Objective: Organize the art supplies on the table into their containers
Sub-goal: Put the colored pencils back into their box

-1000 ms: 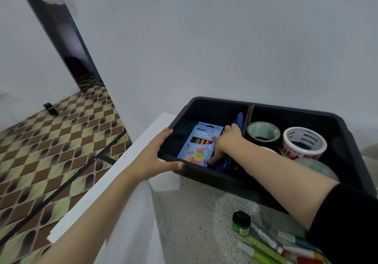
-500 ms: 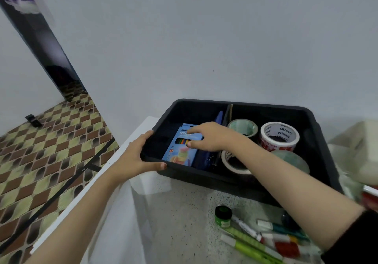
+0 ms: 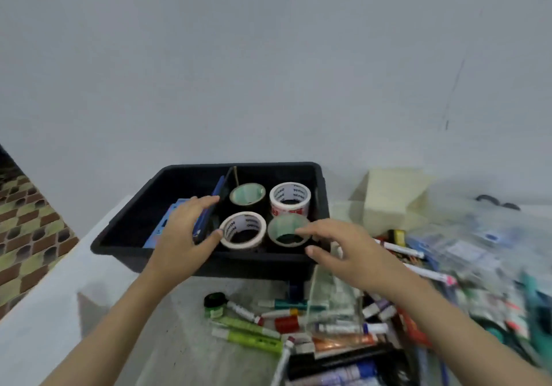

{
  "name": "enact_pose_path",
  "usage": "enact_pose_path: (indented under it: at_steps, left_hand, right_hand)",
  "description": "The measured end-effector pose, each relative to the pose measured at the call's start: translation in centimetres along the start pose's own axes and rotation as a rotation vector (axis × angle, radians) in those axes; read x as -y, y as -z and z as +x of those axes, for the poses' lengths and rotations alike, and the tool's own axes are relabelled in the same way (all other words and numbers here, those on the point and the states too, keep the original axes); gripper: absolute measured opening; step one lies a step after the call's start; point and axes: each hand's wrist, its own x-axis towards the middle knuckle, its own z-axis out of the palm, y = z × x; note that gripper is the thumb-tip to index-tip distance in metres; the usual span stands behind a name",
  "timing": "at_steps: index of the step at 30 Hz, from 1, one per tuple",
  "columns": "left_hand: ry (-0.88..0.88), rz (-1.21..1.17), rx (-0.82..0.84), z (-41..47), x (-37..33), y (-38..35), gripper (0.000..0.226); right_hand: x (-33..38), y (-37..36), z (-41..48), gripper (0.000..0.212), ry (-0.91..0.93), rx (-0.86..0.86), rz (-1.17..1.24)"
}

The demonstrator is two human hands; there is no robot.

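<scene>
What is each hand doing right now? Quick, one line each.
Left hand: open, fingers spread over the black bin, holding nothing.
Right hand: open, fingers spread by the bin's near rim, holding nothing.

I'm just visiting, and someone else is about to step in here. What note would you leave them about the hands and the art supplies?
Left hand: open, over the left compartment of the black bin, holding nothing.
Right hand: open, above the bin's front right corner, empty.
Done: four tape rolls stand in the right compartment; blue pencil box in the left.
Left: markers and paint tubes lie loose on the table before the bin.
</scene>
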Motion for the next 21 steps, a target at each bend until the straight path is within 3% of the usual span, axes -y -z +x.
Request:
enact_pose_path:
  at_steps: [6, 13, 18, 21]
  left_hand:
    - [-0.123, -0.236, 0.176, -4.9, -9.7, -8.1, 0.039]
    - [-0.160, -0.145, 0.407, -9.6, -14.9, -15.5, 0.034]
    - [-0.202, 0.167, 0.456, -10.9, -15.1, -18.2, 0.080]
    - [-0.185, 0.190, 0.427, -11.2, -15.5, -18.4, 0.077]
  right_hand:
    - [-3.8, 4.4, -11.2, 0.030, -0.165, -0.171, 0.027]
    - [-9.2, 7.3, -19.0, 0.035, -0.240, -0.393, -0.203]
    - [-12.2, 9.0, -20.4, 0.045, -0.294, -0.417, -0.353]
    - [-13.5, 9.6, -20.3, 0.064, -0.417, -0.290, -0.365]
